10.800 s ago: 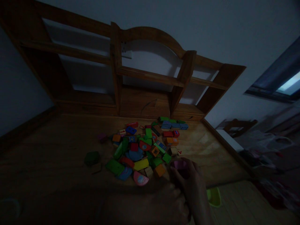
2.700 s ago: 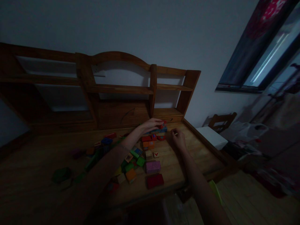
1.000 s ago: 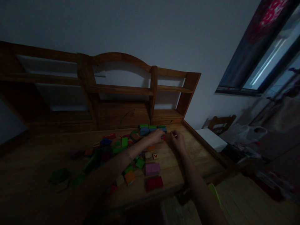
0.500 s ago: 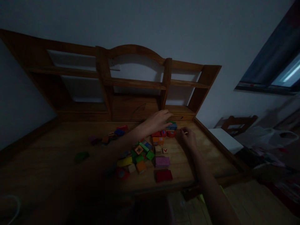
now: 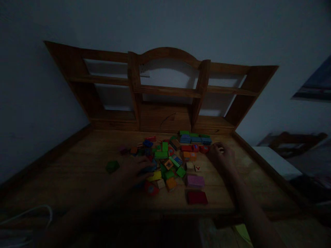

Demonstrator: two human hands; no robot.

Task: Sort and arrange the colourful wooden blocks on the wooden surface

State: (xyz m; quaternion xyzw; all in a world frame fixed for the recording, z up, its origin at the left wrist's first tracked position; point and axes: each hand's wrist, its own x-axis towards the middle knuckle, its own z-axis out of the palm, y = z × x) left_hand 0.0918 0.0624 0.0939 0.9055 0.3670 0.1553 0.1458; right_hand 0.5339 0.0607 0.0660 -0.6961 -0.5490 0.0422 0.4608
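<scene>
My left hand [image 5: 136,170] is over the left side of a pile of coloured toy blocks. Its fingers are spread, close to a blue block [image 5: 152,166] and a yellow block [image 5: 155,176]. Whether they touch either is hard to tell in the dim light. At the right end of a row of red blocks [image 5: 186,148], my right hand [image 5: 224,156] is closed in a pinch beside a rounded red block [image 5: 204,149]. A small pale patch shows between its fingers, too dark to name.
Blue blocks [image 5: 196,139] and green blocks [image 5: 184,132] line up at the back. Nearer are orange blocks [image 5: 189,156], a pink block [image 5: 195,181] and a dark red block [image 5: 197,197]. A wooden shelf unit [image 5: 165,91] stands behind; a raised edge [image 5: 254,156] runs along the right.
My left hand has moved from the back blocks to the pile's left side, uncovering the rows. My right hand stays pinched beside the red row. The camera view has turned left.
</scene>
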